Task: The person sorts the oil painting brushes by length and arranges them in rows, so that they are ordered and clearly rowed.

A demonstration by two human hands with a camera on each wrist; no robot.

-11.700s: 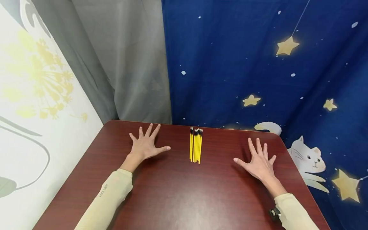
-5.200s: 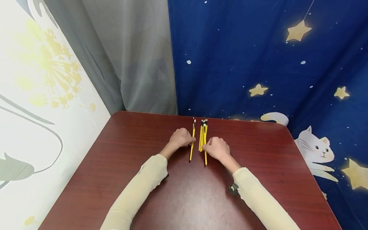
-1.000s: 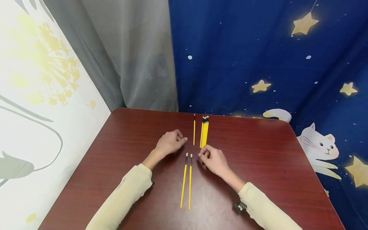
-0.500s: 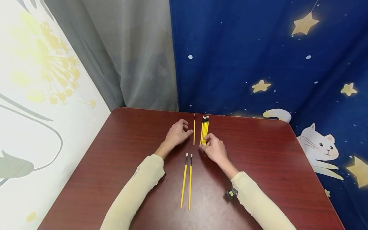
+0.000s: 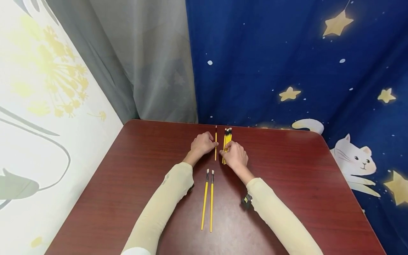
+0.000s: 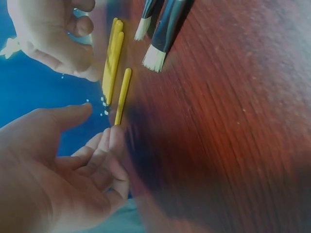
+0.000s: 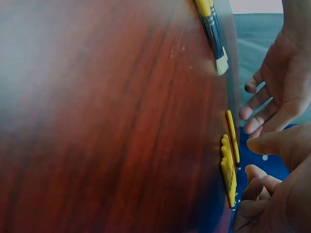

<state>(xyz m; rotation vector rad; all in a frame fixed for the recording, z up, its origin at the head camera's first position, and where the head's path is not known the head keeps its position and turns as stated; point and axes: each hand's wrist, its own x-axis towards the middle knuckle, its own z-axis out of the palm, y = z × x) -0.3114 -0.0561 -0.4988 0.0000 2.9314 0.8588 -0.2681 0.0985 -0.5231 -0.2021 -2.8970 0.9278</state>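
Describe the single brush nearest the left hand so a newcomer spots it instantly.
Go to the far edge of the dark red table, below the blue curtain. At the left hand, left of the packed row of brushes, lies one thin yellow-handled brush. It lies alone, a gap separating it from the row, and farther from the wearer than the brush pair.

your desk (image 5: 306, 177) is dark red with a wood grain and rounded far corners. nearest you lie two yellow-handled brushes (image 5: 211, 205), side by side, pale bristles (image 5: 212, 172) pointing away from you. beyond them lies a single thin brush (image 5: 215, 153), just left of a close bundle of brushes (image 5: 227, 137).
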